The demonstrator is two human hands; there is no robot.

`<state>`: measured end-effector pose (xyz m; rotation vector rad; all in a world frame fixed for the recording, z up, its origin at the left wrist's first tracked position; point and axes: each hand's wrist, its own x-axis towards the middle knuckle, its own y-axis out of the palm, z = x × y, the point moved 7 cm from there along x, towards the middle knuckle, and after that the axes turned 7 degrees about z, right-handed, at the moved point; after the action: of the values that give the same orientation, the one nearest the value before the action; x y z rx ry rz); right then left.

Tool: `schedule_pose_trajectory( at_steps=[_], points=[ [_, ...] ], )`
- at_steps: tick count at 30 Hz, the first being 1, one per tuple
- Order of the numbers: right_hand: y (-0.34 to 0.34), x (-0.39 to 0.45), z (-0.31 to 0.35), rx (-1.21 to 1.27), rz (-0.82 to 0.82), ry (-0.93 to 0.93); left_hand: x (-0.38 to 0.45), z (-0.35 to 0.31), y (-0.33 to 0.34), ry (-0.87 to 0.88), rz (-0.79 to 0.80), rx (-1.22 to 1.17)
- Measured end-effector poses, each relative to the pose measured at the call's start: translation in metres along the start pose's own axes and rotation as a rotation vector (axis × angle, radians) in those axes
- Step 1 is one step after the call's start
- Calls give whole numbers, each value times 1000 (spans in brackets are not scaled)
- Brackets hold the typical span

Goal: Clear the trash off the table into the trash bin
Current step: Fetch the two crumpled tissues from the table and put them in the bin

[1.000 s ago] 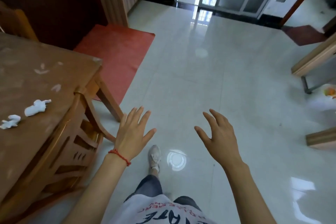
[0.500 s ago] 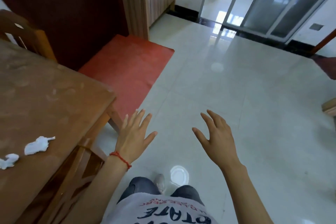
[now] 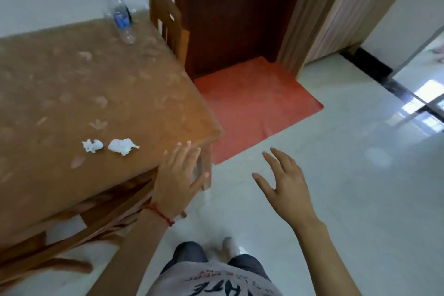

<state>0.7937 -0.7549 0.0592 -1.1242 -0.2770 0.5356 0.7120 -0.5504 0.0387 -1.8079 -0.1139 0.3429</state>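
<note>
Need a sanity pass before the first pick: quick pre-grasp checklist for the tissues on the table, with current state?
1. Trash in view: ok. Two crumpled tissues, the larger tissue and the smaller tissue, lie side by side on the table; a plastic bottle lies at the far edge.
2. Left hand free: ok, fingers straight, holding nothing, over the table's near corner.
3. Right hand free: ok, open over the floor.
4. Path from left hand to larger tissue clear: ok, bare tabletop between them.
5. Trash bin located: not ok, none in view.
6. Bottle empty or capped: cannot tell, blurred.
</note>
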Motion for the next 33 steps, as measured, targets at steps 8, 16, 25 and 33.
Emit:
schedule_pose_trajectory(
  at_steps=[8,16,25,33],
  points=[
    [21,54,42,9,184,-329,-33,40,-17,-312,-129,-57],
    [43,84,100,40,286,-549,-66,82,-23,-525,-191,-88],
    [87,126,161,19,339,-569,-58,166,-34,-577,-310,-296],
    [129,165,221,-2,407,-480,-31,254,-41,-627,-276,-517]
  ],
)
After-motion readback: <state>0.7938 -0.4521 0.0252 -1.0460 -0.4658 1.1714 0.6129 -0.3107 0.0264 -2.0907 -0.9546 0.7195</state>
